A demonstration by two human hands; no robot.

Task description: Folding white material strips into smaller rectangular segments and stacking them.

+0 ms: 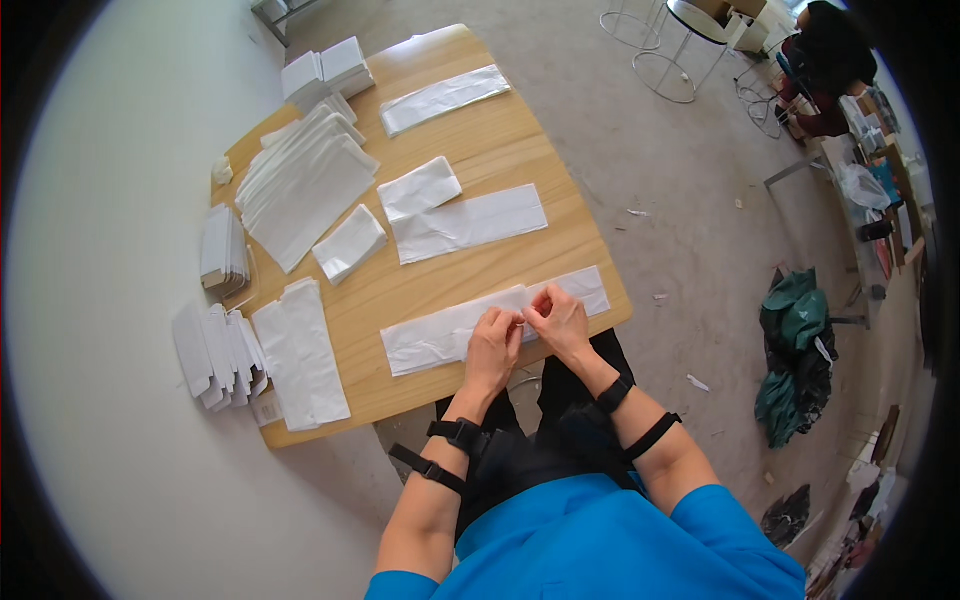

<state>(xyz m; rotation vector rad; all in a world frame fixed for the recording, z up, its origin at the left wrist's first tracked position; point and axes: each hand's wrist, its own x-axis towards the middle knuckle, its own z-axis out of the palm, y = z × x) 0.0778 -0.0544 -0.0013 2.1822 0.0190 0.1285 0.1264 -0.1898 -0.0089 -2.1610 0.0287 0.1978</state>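
Note:
A long white folded sheet [430, 338], thin and creased, lies along the table's near edge. Over its middle, my left hand [494, 348] is closed with the fingertips pinched at the sheet's edge. My right hand [560, 322] is closed beside it, thumb and fingers pinching the same sheet; the fingertips of both hands almost meet. The exact bit between them is too small to make out. Farther off lie another long white sheet with one end folded over [480, 222] and a small folded white packet [350, 243].
The wooden table [350, 370] also bears a fanned stack of white sheets [305, 185], a flat white sheet [302, 355], a far strip [445, 98] and stacked white boxes [328, 70]. More flat boxes [218, 355] stand by the wall. A person [828, 60] sits far right.

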